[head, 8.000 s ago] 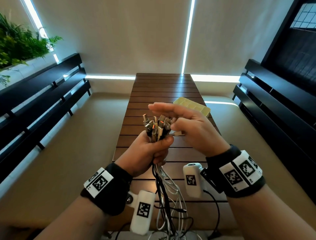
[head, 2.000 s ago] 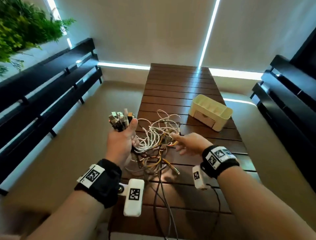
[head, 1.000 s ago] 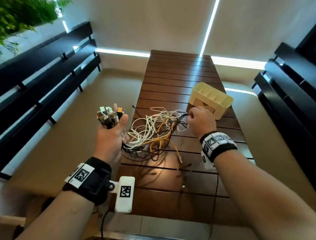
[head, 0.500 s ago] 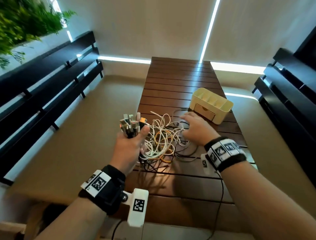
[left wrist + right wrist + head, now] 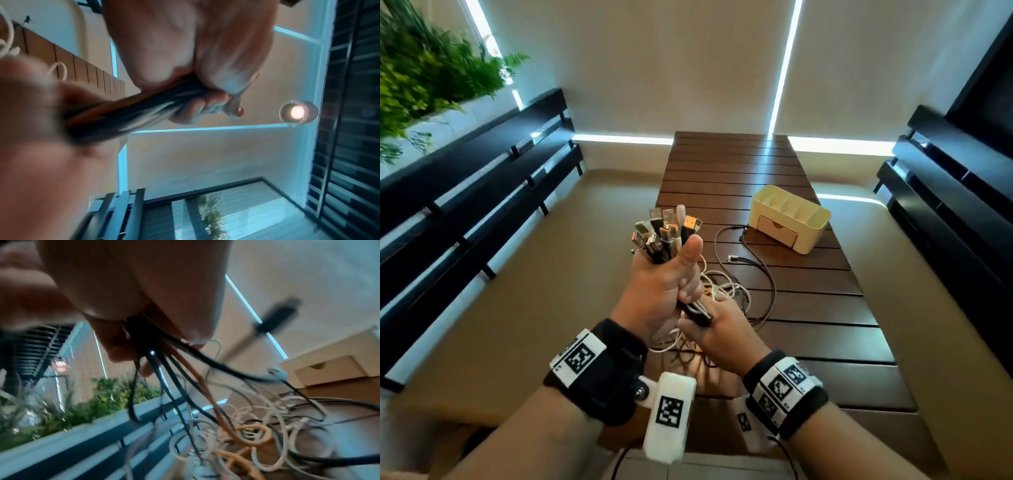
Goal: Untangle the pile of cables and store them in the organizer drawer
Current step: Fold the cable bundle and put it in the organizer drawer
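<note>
My left hand grips a bundle of cables upright above the table's near end, plug ends fanned out above the thumb. My right hand sits just below it and grips the same bundle's strands under the left fist. From there the white, black and orange cables trail down in loose loops onto the wooden slat table. A dark cable lies loose towards the cream organizer, whose small drawer faces me and is closed.
Dark slatted benches run along the left and the right of the table. Green plants fill the upper left corner. The organizer stands at the table's right side, mid-length.
My right hand has left the loops on the table and come back under the left fist to grip the bundle. The left hand has moved right and up with the plug ends.
</note>
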The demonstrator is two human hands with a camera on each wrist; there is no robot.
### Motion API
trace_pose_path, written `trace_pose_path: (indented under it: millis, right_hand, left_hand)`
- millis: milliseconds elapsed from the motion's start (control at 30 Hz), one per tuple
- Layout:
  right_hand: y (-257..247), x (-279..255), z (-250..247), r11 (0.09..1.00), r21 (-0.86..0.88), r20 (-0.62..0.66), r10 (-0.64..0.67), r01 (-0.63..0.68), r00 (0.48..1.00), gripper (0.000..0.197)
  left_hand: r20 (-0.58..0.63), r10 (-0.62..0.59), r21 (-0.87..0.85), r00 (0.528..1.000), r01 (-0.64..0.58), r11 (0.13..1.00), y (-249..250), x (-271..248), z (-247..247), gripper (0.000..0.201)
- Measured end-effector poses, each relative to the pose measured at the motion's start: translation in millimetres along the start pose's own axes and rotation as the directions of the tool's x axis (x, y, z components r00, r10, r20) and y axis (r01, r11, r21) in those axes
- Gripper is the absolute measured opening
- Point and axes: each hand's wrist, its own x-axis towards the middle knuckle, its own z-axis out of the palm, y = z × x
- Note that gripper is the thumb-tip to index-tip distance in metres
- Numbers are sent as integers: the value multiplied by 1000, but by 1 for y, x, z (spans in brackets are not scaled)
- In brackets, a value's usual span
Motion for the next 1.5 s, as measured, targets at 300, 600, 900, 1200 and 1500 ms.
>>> trace_pose_path:
  millis: [300,600,900,1200,1500]
  right_hand:
    - [42,-14,-68,764,-513,265,575,-391,774,107]
    - [-53,-2,-88,928,322,224,117,-187,967,60]
    - [37,-9,-55,957,-188,-35,217,-219,976,25]
    - [27,2,-91,948,-257,47,204,-186,978,37]
    - [18,-9,-116,905,320,160,241,-281,957,48]
  left_hand:
    - [-68,37,113,997,-29,993,-6,3,0,89]
    - [43,64,78,997,-67,995,-6,8,32,73]
    - [32,38,-17,999,-37,999,28,-3,32,14]
    - [-245,-24,96,969,48,994,22,-7,-4,16]
    - [-243,67,188,968,-21,982,47,-4,-17,21]
